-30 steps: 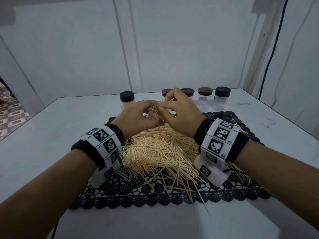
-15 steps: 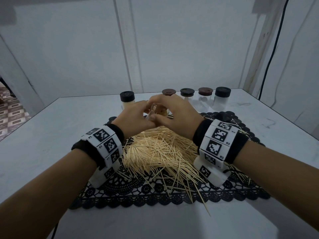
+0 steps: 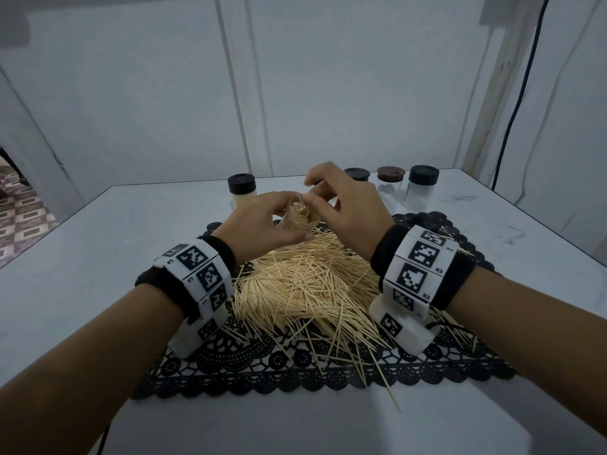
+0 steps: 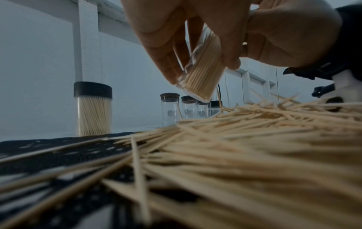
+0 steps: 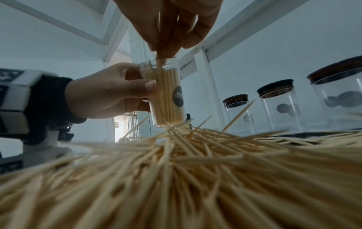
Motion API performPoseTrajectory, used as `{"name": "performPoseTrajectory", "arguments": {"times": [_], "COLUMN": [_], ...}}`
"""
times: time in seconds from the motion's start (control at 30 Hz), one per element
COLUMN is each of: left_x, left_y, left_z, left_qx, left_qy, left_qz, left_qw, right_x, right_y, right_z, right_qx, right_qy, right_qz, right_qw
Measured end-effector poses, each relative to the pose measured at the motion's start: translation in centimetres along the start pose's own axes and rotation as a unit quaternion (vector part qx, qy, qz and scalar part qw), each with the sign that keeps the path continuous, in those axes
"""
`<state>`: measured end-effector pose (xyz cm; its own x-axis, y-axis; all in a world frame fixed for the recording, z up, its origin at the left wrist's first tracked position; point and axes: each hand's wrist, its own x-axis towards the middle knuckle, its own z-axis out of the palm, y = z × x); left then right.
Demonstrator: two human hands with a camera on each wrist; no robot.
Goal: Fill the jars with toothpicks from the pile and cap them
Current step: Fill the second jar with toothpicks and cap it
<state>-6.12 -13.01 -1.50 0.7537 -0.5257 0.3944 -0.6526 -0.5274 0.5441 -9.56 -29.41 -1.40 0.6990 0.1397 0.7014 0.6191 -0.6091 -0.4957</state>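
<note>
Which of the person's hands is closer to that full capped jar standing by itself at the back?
Left. The left hand is nearest the full jar; the right hand works farther right.

Left hand [image 3: 262, 221] grips tilted jar [image 3: 299, 216]; right hand [image 3: 348, 205] fingertips pinch toothpicks at its mouth.

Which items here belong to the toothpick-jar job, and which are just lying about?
Job:
left hand holding the open jar
right hand feeding toothpicks in
toothpick pile
filled capped jar
capped empty jars

Lying about:
black lace mat
white table
black cable
</note>
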Motion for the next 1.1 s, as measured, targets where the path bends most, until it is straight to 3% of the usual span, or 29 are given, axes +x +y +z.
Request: {"name": "performPoseTrajectory", "arguments": {"times": [0.1, 0.33, 0.57, 0.83, 1.1], "left_x": [0.0, -0.1, -0.2, -0.1, -0.1], "left_y": [0.0, 0.2, 0.4, 0.4, 0.0], "left_z": [0.0, -0.1, -0.2, -0.2, -0.1], "left_qx": [-0.010, -0.014, -0.006, 0.003, 0.020], "left_qy": [0.011, 0.032, 0.024, 0.020, 0.010], "left_qz": [-0.012, -0.041, -0.039, -0.027, -0.018], "left_qw": [1.000, 0.999, 0.999, 0.999, 1.000], "right_x": [0.1, 0.1, -0.1, 0.0, 0.0], "right_y": [0.6, 0.7, 0.9, 0.5, 0.2], "right_z": [0.5, 0.7, 1.0, 0.8, 0.9], "right_qx": [-0.043, -0.057, -0.133, -0.076, -0.080], "right_qy": [0.008, -0.005, -0.087, -0.037, -0.035], "right_qz": [-0.039, -0.017, -0.054, -0.017, -0.078], "right_qw": [0.998, 0.998, 0.986, 0.996, 0.993]}}
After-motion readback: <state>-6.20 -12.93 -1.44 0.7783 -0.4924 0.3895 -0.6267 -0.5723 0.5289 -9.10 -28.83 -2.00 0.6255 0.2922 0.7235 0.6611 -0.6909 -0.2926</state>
